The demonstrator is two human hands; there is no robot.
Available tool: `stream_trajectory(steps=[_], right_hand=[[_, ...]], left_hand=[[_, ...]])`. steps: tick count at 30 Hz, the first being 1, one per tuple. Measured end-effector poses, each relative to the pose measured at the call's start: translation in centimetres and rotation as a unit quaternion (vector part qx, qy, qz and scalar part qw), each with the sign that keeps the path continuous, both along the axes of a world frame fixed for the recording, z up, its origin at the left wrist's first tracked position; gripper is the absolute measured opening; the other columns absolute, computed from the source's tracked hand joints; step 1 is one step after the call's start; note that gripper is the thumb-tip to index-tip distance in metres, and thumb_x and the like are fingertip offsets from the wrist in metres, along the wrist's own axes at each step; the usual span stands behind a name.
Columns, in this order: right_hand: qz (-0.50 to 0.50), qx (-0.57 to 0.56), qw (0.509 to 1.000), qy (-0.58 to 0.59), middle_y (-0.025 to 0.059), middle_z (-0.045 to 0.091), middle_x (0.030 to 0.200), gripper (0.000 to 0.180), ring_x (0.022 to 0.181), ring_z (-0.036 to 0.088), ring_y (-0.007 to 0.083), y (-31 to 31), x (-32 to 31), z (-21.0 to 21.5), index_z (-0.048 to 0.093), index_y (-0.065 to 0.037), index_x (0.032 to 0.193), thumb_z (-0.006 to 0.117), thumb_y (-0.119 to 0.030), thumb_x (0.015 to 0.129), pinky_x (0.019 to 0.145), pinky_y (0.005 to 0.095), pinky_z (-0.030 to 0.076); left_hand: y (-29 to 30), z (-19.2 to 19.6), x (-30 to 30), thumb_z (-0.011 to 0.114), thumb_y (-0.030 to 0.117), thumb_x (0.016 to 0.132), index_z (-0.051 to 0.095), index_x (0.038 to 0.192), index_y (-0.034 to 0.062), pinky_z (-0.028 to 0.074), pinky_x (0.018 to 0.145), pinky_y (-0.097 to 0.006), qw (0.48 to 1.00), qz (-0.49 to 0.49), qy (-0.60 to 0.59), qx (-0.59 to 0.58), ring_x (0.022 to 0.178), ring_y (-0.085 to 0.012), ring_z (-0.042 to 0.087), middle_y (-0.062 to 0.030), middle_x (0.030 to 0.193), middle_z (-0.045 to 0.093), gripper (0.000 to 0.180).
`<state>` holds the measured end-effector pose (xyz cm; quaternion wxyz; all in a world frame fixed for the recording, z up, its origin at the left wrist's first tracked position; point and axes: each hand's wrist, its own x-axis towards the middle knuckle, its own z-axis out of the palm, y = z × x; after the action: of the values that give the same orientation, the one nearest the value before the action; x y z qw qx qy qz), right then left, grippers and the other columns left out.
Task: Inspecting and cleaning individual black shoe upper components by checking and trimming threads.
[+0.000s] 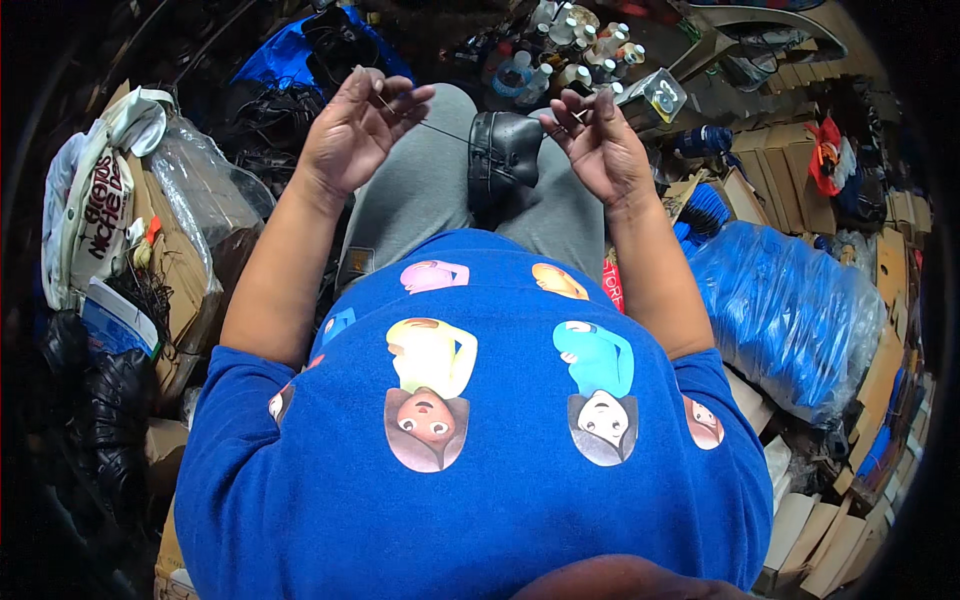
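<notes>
A black shoe (507,150) is held upright between my knees, its rounded end toward the far side. From it a thin dark thread (445,132) stretches up to my left hand (360,135), raised left of the shoe. My left thumb and fingers pinch that thread. On the other side, at about the same height, my right hand (602,150) is raised with its thumb and fingertips pinched. A thin dark strand shows at those fingers, though its path to the shoe is hard to follow. Both palms face inward, apart from the shoe.
Several small bottles (575,45) stand beyond my knees, near a clear container (660,95). On the right lies a large plastic-wrapped blue bundle (785,310) beside stacked cardboard (780,165). To the left are a white cloth bag (95,205), plastic-covered pieces (205,180) and dark shoes (270,125).
</notes>
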<state>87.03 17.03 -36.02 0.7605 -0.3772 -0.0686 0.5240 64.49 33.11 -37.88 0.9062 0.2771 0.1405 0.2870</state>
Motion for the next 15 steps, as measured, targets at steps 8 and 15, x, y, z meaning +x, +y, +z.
stream_trajectory(steps=[8, 15], right_hand=[[0.053, -0.108, 0.974, -0.190, -0.0034, 0.048, 0.071, 0.016, 0.063, 0.046, 0.0089, -5.6, 7.0, -3.0, 0.059, -0.008, 0.090, 0.062, -0.024, 0.087, 0.066, 0.0258, 0.044], [0.166, -0.169, 0.810, -0.537, 0.0029, 0.061, 0.087, 0.021, 0.079, 0.057, 0.0109, -4.7, 2.4, 0.3, 0.066, -0.005, 0.102, 0.063, -0.008, 0.082, 0.072, 0.0254, 0.045]], left_hand=[[1.9, -4.7, -2.4, 0.049, 0.026, 0.094, 0.043, 0.081, 0.0151, 0.029, 0.050, -0.022, 0.994, -0.010, 0.098, 0.049, 0.047, -0.0058, 0.029, 0.0043, 0.059, 0.032, 0.018], [1.2, -2.2, 3.6, 0.069, 0.023, 0.078, 0.058, 0.115, 0.0126, 0.034, 0.053, -0.023, 0.786, -0.130, 0.318, 0.514, 0.056, -0.0064, 0.036, 0.0044, 0.067, 0.040, 0.040]])
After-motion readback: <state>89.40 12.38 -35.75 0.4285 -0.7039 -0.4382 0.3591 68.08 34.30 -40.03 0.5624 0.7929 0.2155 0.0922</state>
